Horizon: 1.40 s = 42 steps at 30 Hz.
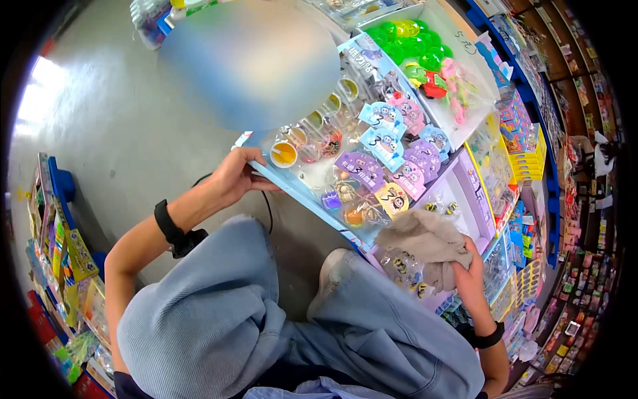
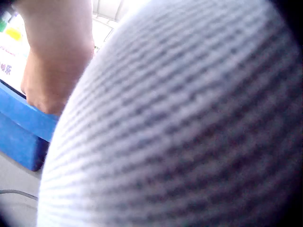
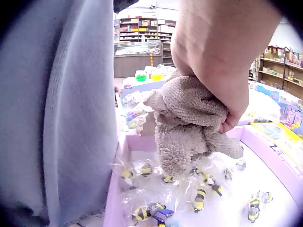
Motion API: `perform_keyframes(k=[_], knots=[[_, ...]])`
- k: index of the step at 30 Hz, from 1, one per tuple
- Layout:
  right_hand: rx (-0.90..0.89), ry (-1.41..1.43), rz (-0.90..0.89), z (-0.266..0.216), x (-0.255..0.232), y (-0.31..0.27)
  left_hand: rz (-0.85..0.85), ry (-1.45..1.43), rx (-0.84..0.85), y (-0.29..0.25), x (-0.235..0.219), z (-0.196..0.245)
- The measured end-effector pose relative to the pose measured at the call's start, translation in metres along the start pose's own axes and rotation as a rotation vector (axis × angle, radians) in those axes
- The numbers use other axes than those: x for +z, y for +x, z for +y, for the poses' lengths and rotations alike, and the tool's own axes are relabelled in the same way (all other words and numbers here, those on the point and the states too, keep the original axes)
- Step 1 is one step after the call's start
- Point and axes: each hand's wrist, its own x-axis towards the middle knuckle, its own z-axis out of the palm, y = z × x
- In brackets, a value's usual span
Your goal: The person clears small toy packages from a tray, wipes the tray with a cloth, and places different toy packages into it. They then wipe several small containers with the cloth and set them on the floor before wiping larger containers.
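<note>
My right hand (image 1: 470, 276) grips a bunched grey-brown cloth (image 1: 425, 246) over a lilac display box (image 1: 468, 189). In the right wrist view the cloth (image 3: 187, 118) hangs from the hand, its lower end close over bagged bee-striped toys (image 3: 201, 196). My left hand (image 1: 236, 176) pinches the near left edge of a light blue display box (image 1: 302, 198), thumb over the rim and fingers below it. Bagged toys with printed header cards (image 1: 382, 146) and clear-wrapped cups (image 1: 284, 154) fill this blue box. A trouser knee (image 2: 180, 118) covers most of the left wrist view.
Beyond the blue box, a white box (image 1: 475, 100) holds green balls (image 1: 425, 43) and pink toys. Yellow-edged boxes (image 1: 495, 166) of goods stand to the right, with stocked shelves (image 1: 585, 199) farther off. Grey floor (image 1: 119, 113) lies to the left, and a black cable (image 1: 269, 213) runs near the left knee.
</note>
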Motion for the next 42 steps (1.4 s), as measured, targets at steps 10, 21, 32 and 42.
perform_keyframes(k=[10,21,32,42], knots=[[0.041,0.071,0.152,0.055,-0.003,0.005,0.049,0.017,0.025,-0.025,0.004,0.008],[0.105,0.051,0.11,0.082,-0.004,0.008,0.075,-0.011,0.051,-0.047,0.007,0.009],[0.078,0.011,0.078,0.079,-0.004,0.01,0.329,-0.067,0.245,-0.091,-0.046,-0.002],[0.219,-0.023,0.111,0.028,-0.025,0.014,0.508,-0.312,0.524,-0.172,-0.12,-0.041]])
